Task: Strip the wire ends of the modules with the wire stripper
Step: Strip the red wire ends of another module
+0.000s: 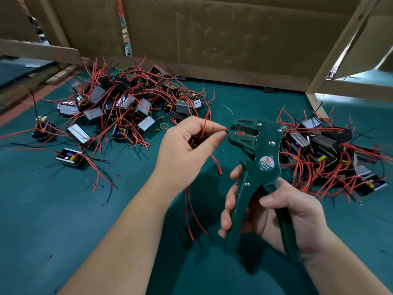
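My right hand (pixel 274 211) grips the handles of a dark green wire stripper (pixel 258 150), whose jaws point left. My left hand (pixel 189 143) holds a small module, mostly hidden in the palm, and pinches a thin black wire end (pixel 226 130) right at the stripper's jaws. Red wires (pixel 192 209) of that module hang down below my left wrist. A large heap of black modules with red wires (pixel 119 105) lies at the left on the green table. A second heap (pixel 331 152) lies at the right, behind the stripper.
Cardboard walls (pixel 212 35) on wooden frames close off the back and right of the green table (pixel 63 209). A yellow rubber band (pixel 164 125) lies near the left heap. Tiny red insulation bits dot the table. One module (pixel 70 157) sits apart at the left.
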The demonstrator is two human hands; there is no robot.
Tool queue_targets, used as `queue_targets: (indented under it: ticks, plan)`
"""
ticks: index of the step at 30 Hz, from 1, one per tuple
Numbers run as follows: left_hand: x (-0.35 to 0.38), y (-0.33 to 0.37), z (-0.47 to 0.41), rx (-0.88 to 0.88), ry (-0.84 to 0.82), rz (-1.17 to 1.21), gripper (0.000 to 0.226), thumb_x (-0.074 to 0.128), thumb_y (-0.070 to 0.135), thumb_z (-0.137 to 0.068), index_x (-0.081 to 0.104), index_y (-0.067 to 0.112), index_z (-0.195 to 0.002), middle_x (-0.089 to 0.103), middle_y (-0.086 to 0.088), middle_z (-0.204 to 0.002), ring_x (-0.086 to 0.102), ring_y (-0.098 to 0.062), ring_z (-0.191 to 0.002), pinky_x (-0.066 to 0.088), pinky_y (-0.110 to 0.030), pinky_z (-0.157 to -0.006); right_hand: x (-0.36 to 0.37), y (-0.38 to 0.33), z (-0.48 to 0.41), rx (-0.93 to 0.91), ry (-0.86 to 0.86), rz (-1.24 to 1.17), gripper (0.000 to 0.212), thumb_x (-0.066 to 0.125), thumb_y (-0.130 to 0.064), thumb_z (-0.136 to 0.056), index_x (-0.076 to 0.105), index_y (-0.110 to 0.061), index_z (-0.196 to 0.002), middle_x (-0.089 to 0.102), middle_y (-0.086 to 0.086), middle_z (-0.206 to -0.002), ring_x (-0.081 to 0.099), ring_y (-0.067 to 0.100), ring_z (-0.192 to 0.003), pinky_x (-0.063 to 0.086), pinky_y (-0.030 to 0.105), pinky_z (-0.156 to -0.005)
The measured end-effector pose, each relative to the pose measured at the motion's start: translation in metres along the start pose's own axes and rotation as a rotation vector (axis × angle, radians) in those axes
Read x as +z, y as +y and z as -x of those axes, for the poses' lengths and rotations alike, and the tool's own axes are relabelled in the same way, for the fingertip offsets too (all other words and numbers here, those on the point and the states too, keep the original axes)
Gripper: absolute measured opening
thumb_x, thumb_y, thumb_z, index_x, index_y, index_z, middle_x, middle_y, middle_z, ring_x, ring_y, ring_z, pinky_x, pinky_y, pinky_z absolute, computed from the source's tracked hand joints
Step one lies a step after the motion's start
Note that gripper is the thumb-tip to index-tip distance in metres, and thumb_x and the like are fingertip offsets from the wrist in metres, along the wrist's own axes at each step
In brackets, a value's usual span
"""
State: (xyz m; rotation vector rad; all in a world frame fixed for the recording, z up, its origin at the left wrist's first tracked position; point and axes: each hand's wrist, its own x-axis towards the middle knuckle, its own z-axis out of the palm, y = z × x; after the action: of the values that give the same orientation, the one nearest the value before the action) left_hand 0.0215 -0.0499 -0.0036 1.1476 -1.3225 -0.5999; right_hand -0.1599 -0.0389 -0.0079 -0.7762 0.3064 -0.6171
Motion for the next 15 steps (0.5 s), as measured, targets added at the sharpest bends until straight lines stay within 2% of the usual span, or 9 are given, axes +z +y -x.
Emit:
queue_targets:
  ticks: [2,7,12,15]
  plan:
    - [-0.0005,-0.0003,0.0005,0.029,0.008,-0.036,0.011,0.070,0.016,-0.086,0.069,0.027,-0.086,0.061,0.014,-0.072,0.054,0.003,-0.064,0.040,-0.017,-0.063,0.0002,-0.0002,0.0004,0.009,0.043,0.045,0.046,0.076,-0.014,-0.059,0.061,-0.005,-0.101,0.058,0.030,-0.080,0.060,0.045,-0.069,0.049,0.058,-0.067]
    - [0.0013,0.0020,0.0019,0.090,0.019,-0.056,0.015,0.067,0.012,-0.087,0.067,0.026,-0.087,0.061,0.012,-0.077,0.054,0.006,-0.067,0.038,-0.009,-0.064,0.0013,-0.0015,0.0013,0.015,0.089,0.107,0.043,0.081,-0.021,-0.062,0.063,-0.006,-0.097,0.060,0.028,-0.077,0.061,0.043,-0.066,0.050,0.055,-0.065]
    - [0.0029,0.0022,0.0032,0.091,0.028,-0.022,0.014,0.066,0.014,-0.086,0.066,0.027,-0.085,0.063,0.007,-0.078,0.054,0.003,-0.069,0.041,-0.012,-0.067,0.0013,0.0001,0.0022,0.014,0.108,0.129,0.043,0.082,-0.025,-0.064,0.063,-0.007,-0.097,0.060,0.028,-0.077,0.061,0.044,-0.065,0.050,0.055,-0.064]
    - [0.0033,0.0022,0.0035,0.087,0.027,-0.003,0.014,0.066,0.014,-0.086,0.066,0.028,-0.084,0.062,0.008,-0.076,0.054,0.003,-0.067,0.041,-0.013,-0.065,0.0011,0.0017,0.0026,0.015,0.115,0.135,0.044,0.081,-0.036,-0.068,0.062,-0.008,-0.095,0.060,0.027,-0.076,0.061,0.042,-0.065,0.050,0.054,-0.064]
